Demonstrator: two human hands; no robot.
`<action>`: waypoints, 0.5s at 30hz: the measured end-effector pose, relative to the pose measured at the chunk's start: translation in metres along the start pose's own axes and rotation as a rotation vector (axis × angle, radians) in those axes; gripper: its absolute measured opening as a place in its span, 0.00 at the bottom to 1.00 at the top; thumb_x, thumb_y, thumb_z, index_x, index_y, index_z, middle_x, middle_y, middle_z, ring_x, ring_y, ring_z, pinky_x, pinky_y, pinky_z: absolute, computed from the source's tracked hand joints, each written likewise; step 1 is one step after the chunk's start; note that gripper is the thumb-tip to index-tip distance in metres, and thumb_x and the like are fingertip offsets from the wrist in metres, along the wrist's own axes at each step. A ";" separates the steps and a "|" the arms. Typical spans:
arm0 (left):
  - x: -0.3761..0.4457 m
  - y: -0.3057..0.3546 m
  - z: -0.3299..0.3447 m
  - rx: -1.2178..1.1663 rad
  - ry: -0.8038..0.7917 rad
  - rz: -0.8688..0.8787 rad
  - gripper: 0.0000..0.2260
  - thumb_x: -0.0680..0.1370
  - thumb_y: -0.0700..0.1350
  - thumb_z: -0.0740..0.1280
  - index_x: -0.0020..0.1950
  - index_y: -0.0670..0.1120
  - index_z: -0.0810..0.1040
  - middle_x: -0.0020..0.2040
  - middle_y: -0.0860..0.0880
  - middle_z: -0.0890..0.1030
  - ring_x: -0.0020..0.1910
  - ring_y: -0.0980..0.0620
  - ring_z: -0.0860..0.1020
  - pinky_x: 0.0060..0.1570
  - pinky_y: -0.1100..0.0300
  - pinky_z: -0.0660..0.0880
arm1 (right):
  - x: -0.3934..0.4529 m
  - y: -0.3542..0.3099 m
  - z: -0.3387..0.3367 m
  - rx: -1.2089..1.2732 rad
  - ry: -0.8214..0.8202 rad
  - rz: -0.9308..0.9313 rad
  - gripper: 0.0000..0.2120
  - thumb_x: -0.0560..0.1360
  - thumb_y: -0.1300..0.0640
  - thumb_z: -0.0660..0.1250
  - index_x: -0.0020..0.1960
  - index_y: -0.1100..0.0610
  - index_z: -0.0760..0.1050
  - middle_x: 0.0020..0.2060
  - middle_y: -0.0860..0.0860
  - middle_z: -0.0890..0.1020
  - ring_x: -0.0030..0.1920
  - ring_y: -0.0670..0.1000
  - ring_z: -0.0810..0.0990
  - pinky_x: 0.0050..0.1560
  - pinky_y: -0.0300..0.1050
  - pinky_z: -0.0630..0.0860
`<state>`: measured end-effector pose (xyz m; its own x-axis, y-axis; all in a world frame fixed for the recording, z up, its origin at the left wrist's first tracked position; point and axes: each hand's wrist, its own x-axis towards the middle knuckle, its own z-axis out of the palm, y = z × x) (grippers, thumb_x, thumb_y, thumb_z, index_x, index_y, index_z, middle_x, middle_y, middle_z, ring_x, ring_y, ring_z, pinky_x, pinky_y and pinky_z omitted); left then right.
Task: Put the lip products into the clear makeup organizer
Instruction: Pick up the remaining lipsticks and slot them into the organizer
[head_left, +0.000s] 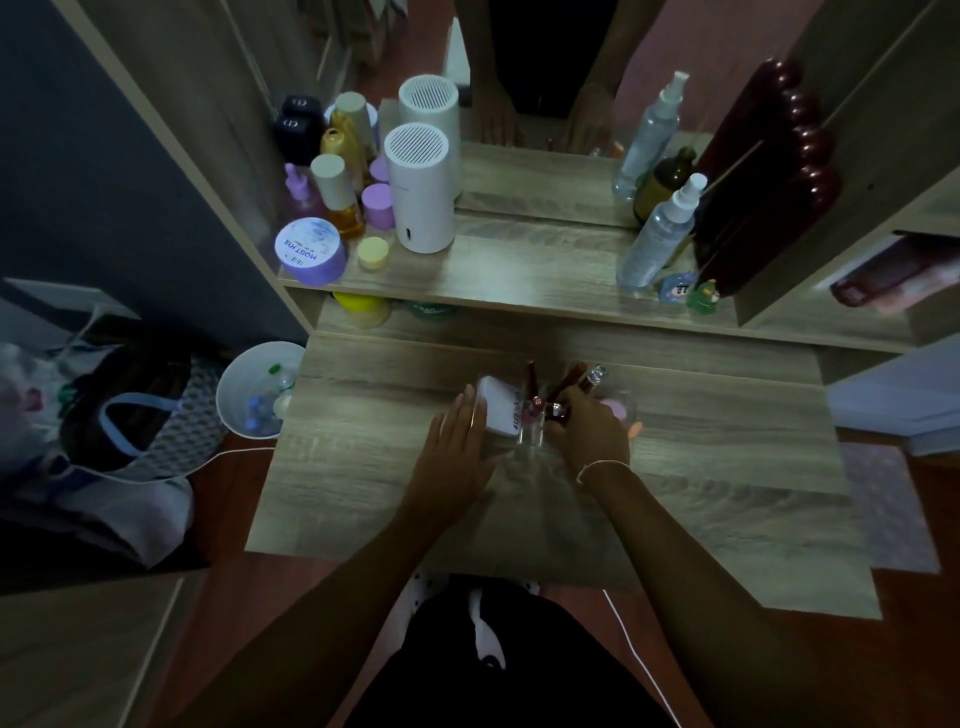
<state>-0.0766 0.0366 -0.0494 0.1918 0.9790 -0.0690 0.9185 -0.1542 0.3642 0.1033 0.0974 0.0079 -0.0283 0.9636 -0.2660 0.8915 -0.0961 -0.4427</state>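
The clear box (532, 436) sits in the middle of the wooden bench (701, 467), and it is hard to see because you can look right through it. A few lip sticks stand up in it and lean a little: a thin dark red one (531, 375), a brown one (569, 379), and one with a shiny silver cap (594, 375). A small one with a red end (556, 411) is down low at the box, and a white case (501, 410) leans on its left side.

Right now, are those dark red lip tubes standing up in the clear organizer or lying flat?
Standing. The lip tubes lean slightly, their ends poking above the clear organizer rim.
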 end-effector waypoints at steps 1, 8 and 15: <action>0.001 0.001 -0.001 0.005 0.009 0.013 0.35 0.78 0.54 0.62 0.75 0.41 0.47 0.76 0.37 0.53 0.75 0.43 0.49 0.72 0.44 0.50 | 0.000 0.001 0.000 0.010 -0.002 0.007 0.11 0.73 0.57 0.68 0.54 0.58 0.75 0.45 0.58 0.82 0.47 0.59 0.80 0.47 0.50 0.78; 0.010 0.008 -0.008 -0.028 0.063 0.077 0.31 0.78 0.50 0.64 0.74 0.39 0.53 0.75 0.36 0.56 0.75 0.42 0.52 0.72 0.43 0.49 | -0.005 0.003 -0.004 0.060 0.010 0.016 0.12 0.72 0.58 0.68 0.55 0.57 0.75 0.44 0.58 0.81 0.48 0.59 0.79 0.48 0.51 0.78; 0.032 0.024 -0.024 -0.120 0.263 0.117 0.21 0.79 0.43 0.61 0.71 0.38 0.64 0.71 0.37 0.69 0.72 0.41 0.65 0.71 0.41 0.54 | -0.013 0.005 -0.038 0.113 0.382 -0.095 0.04 0.73 0.57 0.67 0.45 0.56 0.80 0.41 0.57 0.81 0.45 0.58 0.78 0.45 0.49 0.73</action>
<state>-0.0569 0.0669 -0.0208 0.1834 0.9588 0.2168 0.8450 -0.2664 0.4636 0.1250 0.0936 0.0420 0.0806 0.9908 0.1084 0.8370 -0.0082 -0.5471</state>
